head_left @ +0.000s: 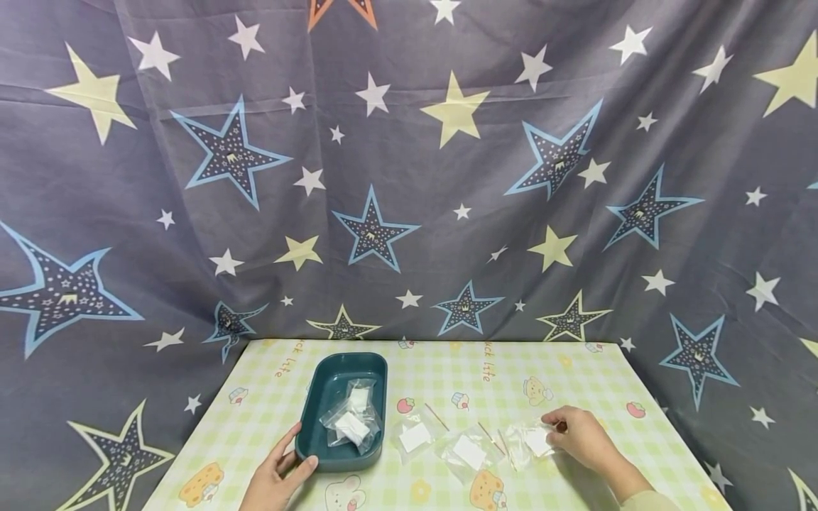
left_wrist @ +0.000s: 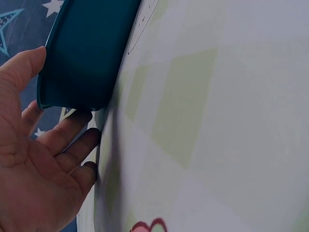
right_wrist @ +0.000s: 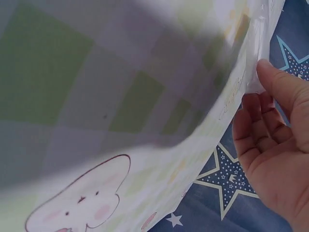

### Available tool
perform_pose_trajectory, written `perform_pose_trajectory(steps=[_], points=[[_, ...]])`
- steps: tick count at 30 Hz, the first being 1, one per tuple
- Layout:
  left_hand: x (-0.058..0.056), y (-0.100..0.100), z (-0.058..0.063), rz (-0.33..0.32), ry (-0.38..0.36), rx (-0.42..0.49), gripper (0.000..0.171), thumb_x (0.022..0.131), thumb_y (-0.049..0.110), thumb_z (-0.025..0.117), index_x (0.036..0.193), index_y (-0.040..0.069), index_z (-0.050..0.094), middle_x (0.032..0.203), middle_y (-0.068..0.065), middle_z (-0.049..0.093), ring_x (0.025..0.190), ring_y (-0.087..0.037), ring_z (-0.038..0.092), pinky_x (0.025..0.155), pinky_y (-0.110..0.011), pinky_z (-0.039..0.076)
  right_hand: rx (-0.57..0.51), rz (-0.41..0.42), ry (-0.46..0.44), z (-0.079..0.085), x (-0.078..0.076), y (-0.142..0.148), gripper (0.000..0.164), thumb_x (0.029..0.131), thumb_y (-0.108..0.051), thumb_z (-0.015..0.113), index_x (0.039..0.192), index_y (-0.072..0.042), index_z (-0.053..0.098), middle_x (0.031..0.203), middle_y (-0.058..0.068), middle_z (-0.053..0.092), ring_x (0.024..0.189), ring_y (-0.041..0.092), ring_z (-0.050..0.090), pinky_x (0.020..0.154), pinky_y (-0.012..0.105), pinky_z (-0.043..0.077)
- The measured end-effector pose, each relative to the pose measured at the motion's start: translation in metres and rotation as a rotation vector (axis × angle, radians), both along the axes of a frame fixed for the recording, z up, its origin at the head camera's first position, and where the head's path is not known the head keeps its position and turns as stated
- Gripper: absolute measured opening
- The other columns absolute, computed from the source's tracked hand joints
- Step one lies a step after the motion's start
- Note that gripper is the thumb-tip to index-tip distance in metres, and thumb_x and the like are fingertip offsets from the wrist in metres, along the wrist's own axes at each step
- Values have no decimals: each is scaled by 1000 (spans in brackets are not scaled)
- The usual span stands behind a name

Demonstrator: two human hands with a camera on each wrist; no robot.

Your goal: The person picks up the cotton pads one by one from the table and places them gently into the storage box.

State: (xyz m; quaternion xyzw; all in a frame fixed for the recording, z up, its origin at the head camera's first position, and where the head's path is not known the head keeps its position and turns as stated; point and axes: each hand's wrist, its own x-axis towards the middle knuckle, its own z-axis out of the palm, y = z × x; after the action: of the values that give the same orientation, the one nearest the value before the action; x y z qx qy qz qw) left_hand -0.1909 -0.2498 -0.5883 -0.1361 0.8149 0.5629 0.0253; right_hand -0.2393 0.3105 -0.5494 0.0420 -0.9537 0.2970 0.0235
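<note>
My hands are well apart: my right hand (head_left: 578, 436) pinches the edge of a clear bag (head_left: 538, 441) at lower right of the head view, while my left hand (head_left: 279, 475), at lower left, holds the near-left corner of the teal tray (head_left: 353, 465) between thumb and fingers. I judge the bag light, soft and slippery, easily creased, best nipped at an edge by the white piece inside; the tray looks stiff, easily steadied by its rim. Counting outward: one tray, two bags (head_left: 352, 428) visible in it, and three bags on the tablecloth (head_left: 255, 426), including mine. I count three thin reddish sticks (head_left: 437, 416) beside them; whether bagged, I cannot tell.
</note>
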Motion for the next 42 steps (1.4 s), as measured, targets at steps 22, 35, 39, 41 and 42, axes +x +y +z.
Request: perform_pose_trajectory(steps=[22, 35, 39, 41, 42], points=[[0, -1, -4, 8, -8, 17, 95, 93, 48, 83, 169, 18, 35, 147, -31, 62, 138, -46, 62, 103, -50, 61, -186, -134, 161, 12, -10, -3, 34, 91, -4, 81, 124, 1, 78, 120, 24, 78, 89, 23, 78, 67, 19, 56], [2, 1, -2, 5, 5, 26, 95, 93, 48, 83, 170, 17, 34, 149, -35, 57, 141, -49, 57, 106, -53, 59, -809, -339, 21, 12, -16, -58, 50, 98, -12, 79, 142, 7, 65, 125, 13, 79, 85, -9, 68, 77, 15, 60], [3, 1, 0, 3, 9, 34, 95, 94, 46, 83, 170, 17, 34, 149, -35, 58, 141, -49, 58, 105, -53, 59, -989, -363, -10, 12, -18, -81, 54, 98, -10, 78, 147, 6, 61, 131, 6, 70, 87, -5, 69, 81, 18, 61], [3, 1, 1, 3, 14, 36, 94, 94, 45, 83, 170, 16, 34, 149, -34, 58, 141, -48, 58, 105, -52, 60, -1039, -363, -10, 12, -19, -92, 54, 98, -10, 79, 146, 6, 61, 136, 11, 67, 88, -3, 70, 82, 18, 62], [3, 1, 1, 3, 16, 34, 94, 94, 45, 83, 170, 16, 34, 149, -34, 58, 140, -48, 58, 105, -52, 60, -1054, -359, -7, 12, -19, -98, 53, 98, -10, 78, 146, 6, 61, 137, 13, 65, 88, -3, 70, 81, 18, 61]])
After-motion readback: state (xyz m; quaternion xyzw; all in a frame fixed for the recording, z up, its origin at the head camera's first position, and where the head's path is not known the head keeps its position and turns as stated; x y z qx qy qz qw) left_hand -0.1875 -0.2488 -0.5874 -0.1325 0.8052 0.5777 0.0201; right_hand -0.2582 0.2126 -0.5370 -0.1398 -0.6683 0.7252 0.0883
